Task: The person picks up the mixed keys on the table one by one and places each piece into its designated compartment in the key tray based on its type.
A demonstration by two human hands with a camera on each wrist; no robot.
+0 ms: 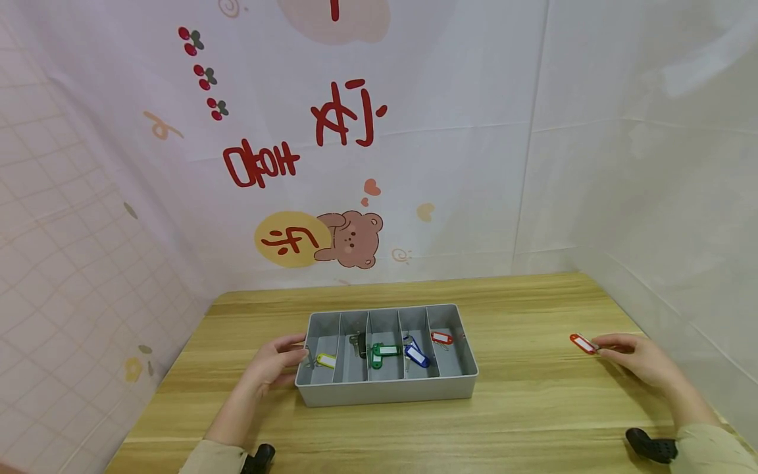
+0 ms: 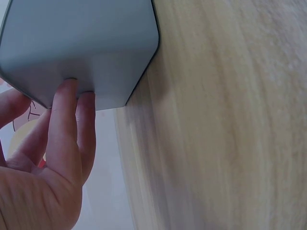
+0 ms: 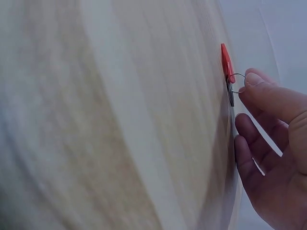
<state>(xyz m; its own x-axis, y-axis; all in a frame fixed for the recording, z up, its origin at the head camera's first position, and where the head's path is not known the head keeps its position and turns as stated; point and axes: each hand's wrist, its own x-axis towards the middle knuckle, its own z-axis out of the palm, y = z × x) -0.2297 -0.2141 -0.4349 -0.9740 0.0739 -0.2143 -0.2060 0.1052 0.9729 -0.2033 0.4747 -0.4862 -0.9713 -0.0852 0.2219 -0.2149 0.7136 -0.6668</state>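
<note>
A grey compartment tray (image 1: 387, 393) stands on the wooden table. My left hand (image 1: 275, 362) holds its left end: in the left wrist view, fingers (image 2: 64, 120) touch the end wall, with one digit at the rim. Out to the right, my right hand (image 1: 642, 359) pinches the metal ring of a red key tag (image 1: 583, 343) between thumb and fingertips. In the right wrist view a key (image 3: 230, 96) hangs beside the tag (image 3: 226, 62), close to the tabletop. In the tray lie a yellow tag (image 1: 326, 361), green tags (image 1: 387, 350), blue tags (image 1: 417, 356) and a red tag (image 1: 441, 338).
Dark-headed keys (image 1: 362, 345) lie in the tray's second compartment from the left. Bare wooden tabletop (image 1: 527, 368) stretches between the tray and my right hand. A printed curtain (image 1: 450, 164) encloses the table at the back and both sides.
</note>
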